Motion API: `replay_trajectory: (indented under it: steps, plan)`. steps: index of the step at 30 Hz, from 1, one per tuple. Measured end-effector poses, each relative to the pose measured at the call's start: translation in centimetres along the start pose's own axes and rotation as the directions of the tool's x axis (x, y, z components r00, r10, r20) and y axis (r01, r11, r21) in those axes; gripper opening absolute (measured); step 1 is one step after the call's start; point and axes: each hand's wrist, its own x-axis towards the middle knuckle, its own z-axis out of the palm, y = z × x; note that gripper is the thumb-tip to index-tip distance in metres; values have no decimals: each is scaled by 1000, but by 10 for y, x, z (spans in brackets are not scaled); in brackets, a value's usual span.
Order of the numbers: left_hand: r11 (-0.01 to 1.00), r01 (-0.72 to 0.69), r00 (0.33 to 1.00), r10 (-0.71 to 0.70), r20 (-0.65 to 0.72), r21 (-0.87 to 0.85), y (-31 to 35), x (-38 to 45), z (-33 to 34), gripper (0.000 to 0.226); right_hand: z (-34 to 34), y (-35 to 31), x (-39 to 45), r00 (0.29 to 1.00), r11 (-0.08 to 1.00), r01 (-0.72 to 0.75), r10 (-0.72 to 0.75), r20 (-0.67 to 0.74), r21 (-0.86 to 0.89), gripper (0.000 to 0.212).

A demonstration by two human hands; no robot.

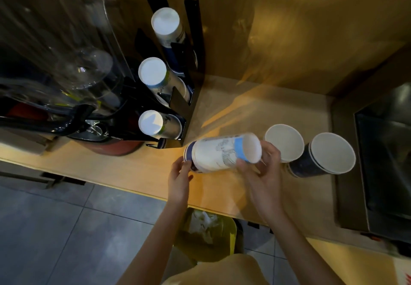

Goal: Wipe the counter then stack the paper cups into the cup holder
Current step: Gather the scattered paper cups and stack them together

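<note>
right hand (263, 173) fingers (243, 166) curled round the open rim end of a sideways stack of paper cups (220, 154), gripping it. left hand (179, 179) fingers pinch the stack's base end. stack is white with blue bands and line art, held just above the pale wood worktop (138, 169). to its right, upright white cup (285, 142) and dark blue nested cups (320, 157), both empty. black cup holder (178, 98) at left holds three upside-down cup stacks.
</note>
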Motion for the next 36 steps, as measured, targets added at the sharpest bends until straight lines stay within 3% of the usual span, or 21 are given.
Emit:
replay_trajectory:
  steps: [4, 8, 10, 14, 19, 24, 25, 28, 30, 33, 36]
  plan:
    - [981, -195, 980, 195, -33, -14, 18, -29, -5, 27, -25, -2, -10, 991, 975, -123, 131, -33, 188, 59]
    - [950, -313, 950, 313, 12, 13, 30, -48, -1, 12, -37, 3, -10, 941, 838, -329, 331, 74, 435, 58]
    - [942, -334, 941, 332, 60, 24, 35, -50, 4, 7, -38, 4, -8, 920, 800, -381, 378, 104, 464, 60]
    - [913, -396, 913, 380, 147, 99, 45, -54, 10, 19, -41, 5, -7, 883, 726, -439, 457, 105, 529, 64]
    - [903, -412, 904, 388, 177, 124, 53, -58, 9, 24, -45, -3, -9, 898, 766, -405, 435, 60, 499, 58]
    - [926, -372, 924, 363, 125, 62, 60, -64, 10, 23, -52, -17, -15, 924, 827, -309, 378, -57, 470, 22]
    - [934, -355, 930, 349, 119, 31, 60, -63, 7, 21, -58, -20, -17, 929, 837, -285, 362, -82, 466, 27]
    - [954, -291, 944, 299, 138, -71, 62, -56, -1, 18, -82, -39, -20, 949, 893, -163, 258, -182, 418, 68]
    - [966, -212, 957, 236, 168, -145, 61, -52, -5, 16, -100, -54, -18, 958, 900, -68, 179, -223, 430, 67]
    - [971, -33, 969, 90, 231, -238, 52, -42, -10, 20, -121, -77, -7, 965, 817, 0, 152, -215, 577, 47]
    - [941, 159, 938, -50, 343, -297, 40, -35, -14, 70, -128, -89, 2, 978, 551, 0, 172, -114, 835, 48]
